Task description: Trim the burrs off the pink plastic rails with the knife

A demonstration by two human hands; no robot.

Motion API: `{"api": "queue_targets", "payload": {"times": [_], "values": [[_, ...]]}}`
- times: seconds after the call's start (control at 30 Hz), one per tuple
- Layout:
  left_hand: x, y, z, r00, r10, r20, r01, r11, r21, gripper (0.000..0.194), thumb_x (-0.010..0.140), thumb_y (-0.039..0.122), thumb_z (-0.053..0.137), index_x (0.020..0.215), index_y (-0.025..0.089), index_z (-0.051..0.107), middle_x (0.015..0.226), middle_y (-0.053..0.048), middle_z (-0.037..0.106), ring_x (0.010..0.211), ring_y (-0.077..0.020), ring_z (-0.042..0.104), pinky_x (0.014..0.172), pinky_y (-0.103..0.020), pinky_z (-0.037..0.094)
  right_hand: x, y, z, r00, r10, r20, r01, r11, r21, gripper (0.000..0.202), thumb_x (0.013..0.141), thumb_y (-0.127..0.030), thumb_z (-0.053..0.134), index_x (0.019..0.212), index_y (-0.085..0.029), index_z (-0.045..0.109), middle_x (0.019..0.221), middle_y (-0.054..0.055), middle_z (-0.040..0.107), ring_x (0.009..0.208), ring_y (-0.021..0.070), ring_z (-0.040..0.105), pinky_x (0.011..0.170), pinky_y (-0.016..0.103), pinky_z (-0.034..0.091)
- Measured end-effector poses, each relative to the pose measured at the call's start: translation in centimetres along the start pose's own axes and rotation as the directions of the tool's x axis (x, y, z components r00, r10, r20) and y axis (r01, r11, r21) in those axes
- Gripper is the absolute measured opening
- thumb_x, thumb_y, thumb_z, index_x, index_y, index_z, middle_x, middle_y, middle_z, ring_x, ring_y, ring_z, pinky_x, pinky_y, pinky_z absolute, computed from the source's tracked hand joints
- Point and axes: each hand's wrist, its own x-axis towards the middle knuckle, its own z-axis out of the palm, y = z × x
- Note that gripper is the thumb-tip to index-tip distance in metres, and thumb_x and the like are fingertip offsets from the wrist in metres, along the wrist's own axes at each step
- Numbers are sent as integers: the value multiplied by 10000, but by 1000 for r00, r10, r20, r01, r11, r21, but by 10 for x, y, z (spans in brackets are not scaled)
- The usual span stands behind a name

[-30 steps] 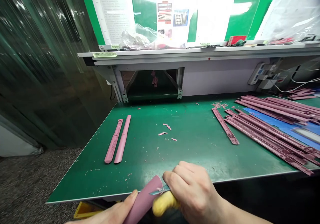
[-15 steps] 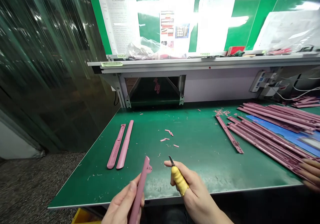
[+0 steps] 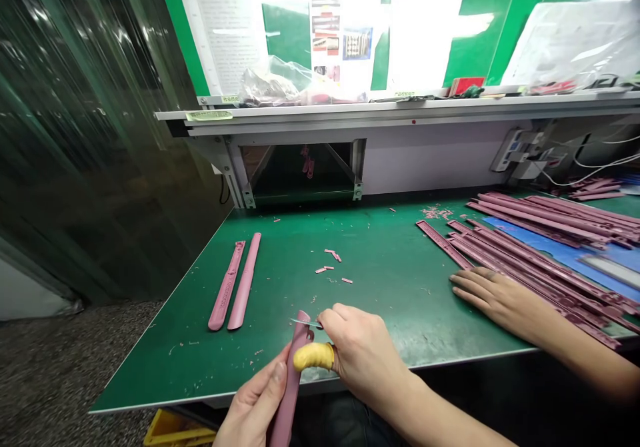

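Strip [image 3: 288,397] is gripped by left hand [image 3: 254,400], knife [image 3: 305,322] by right hand [image 3: 363,347], fingers curled tight. Knife, apart 0.5 s ago, is now set across strip's 12 o'clock tip.

The strip [image 3: 287,404] in the left hand [image 3: 257,397] is pink, the thumb cover [image 3: 314,356] on the right hand [image 3: 364,348] yellow, the bench [image 3: 390,294] beyond green.

1. Glare turns the papers [image 3: 425,27] ahead of you white.
2. The plastic curtain [image 3: 75,100] on your left is dark, with shiny spots.
3. Your right hand [image 3: 363,347] looks bright and clear.
4. It's very dark under your table [image 3: 390,254].
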Motion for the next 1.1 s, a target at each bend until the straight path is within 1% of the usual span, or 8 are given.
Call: {"api": "queue_targets", "payload": {"times": [0.2,0.33,0.4,0.57,0.67,0.87,0.97,1.1], "values": [[2,10,10,994,81,-74,-88,992,-86,384,734,396,728,1049,175,722,856,-56,745,756,-186,677,738,-265,541,-16,-27,6,998,-33,55,32,999,18,473,965,-508,333,660,-184,493,598,15,544,498,126,451,479,286,163],[11,35,19,990,138,-38,-142,981,-130,373,780,346,703,1118,193,670,747,7,668,513,-68,559,476,-159,484,-34,-55,5,986,-164,-17,164,971,173,489,979,-419,330,593,-178,511,530,20,531,442,119,447,441,284,204],[24,52,18,981,191,-29,-193,970,-146,385,790,353,692,1142,206,639,612,60,526,396,-36,434,344,-142,382,-40,-36,-15,975,-191,-112,215,940,264,519,1000,-370,317,569,-184,539,493,4,531,415,96,444,413,261,229],[50,76,2,959,283,-23,-282,942,-181,365,833,457,607,1130,246,588,702,65,450,424,-17,384,314,-115,321,-38,80,-77,950,-117,-289,216,915,340,545,973,-513,268,733,-272,693,568,-46,605,510,59,561,450,222,313],[44,60,-1,971,239,15,-235,965,-113,389,784,350,692,1137,227,584,752,40,509,482,-41,447,298,-105,314,-32,73,-63,974,89,-208,19,883,468,590,945,-604,234,805,-278,706,656,-8,656,549,107,595,473,246,372],[14,4,9,998,48,-41,-45,997,69,550,731,495,701,1188,217,574,555,57,535,328,-43,378,268,-134,315,4,3,14,992,126,21,-124,911,392,651,791,-767,396,921,-183,653,799,50,677,693,173,621,589,255,424],[4,-4,13,1000,23,-19,-22,1000,22,592,694,510,727,1199,232,592,497,57,540,285,-27,332,265,-120,253,7,9,9,989,107,98,-128,959,253,622,797,-763,404,863,-188,630,738,30,639,650,156,571,551,237,343],[2,-6,15,996,85,29,-79,984,-158,399,670,357,796,1034,215,713,619,15,617,468,-50,503,445,-132,413,2,13,-5,992,80,95,-92,987,132,585,856,-722,354,698,-188,534,637,-5,552,526,114,430,484,245,209]]}}
